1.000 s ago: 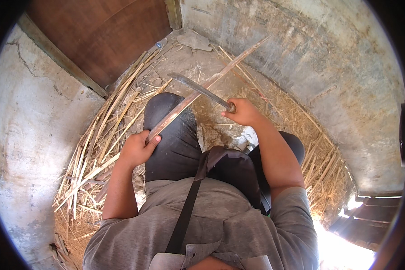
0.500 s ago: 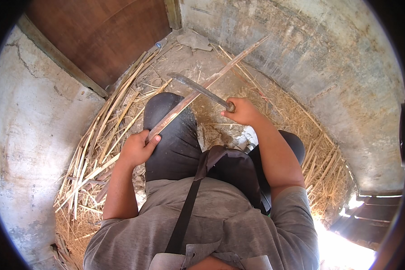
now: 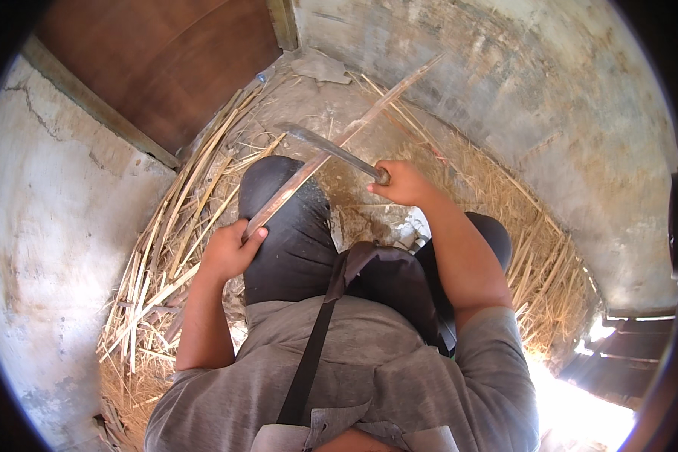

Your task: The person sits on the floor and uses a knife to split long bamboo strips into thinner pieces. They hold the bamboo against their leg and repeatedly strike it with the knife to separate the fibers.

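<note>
Holding steady, that is the story: across the last second almost nothing shifts. The left hand [image 3: 230,250] stays wrapped around the near end of the cane [image 3: 331,147], thumb on top, pinning it against the raised left knee [image 3: 286,218]. The cane runs away from that hand, up and to the right, past the right hand and on toward the far wall [image 3: 550,113]. The right hand [image 3: 405,183] is closed tight on the handle of the knife [image 3: 331,149], and the blade reaches left from that fist to cross the cane partway along its length. Blade and cane look to be touching at the crossing, though I cannot tell how deep the edge sits.

No visible stroke, then, between the earlier views and now; blade angle and both grips match. My read is that the cut is paused or pressing slowly, not swinging. Split strips [image 3: 166,256] lie heaped beyond the left hand, and fine shavings [image 3: 535,264] spread past the right elbow.
</note>
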A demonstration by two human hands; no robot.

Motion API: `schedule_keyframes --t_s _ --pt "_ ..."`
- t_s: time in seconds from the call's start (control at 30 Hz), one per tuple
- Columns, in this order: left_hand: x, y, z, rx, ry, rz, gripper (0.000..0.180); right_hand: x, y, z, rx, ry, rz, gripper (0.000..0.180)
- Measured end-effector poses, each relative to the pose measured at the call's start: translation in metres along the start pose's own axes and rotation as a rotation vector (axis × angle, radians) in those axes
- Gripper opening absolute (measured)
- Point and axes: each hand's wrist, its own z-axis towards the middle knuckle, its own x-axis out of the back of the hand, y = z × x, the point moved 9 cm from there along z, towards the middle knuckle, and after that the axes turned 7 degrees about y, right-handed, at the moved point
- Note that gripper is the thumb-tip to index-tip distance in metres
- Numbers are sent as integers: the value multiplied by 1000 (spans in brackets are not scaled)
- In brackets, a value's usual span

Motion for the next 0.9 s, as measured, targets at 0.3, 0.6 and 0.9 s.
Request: schedule_keyframes --t_s 0.3,0.6,0.9 --pt "-1 -1 -1 1 7 -8 52 -4 3 2 6 -13 -9 51" --pt "-2 -1 0 -26 -1 27 50 -5 5 2 -5 -18 3 50" --pt "0 0 0 -17 5 32 54 -1 -1 -1 -53 -42 14 47"
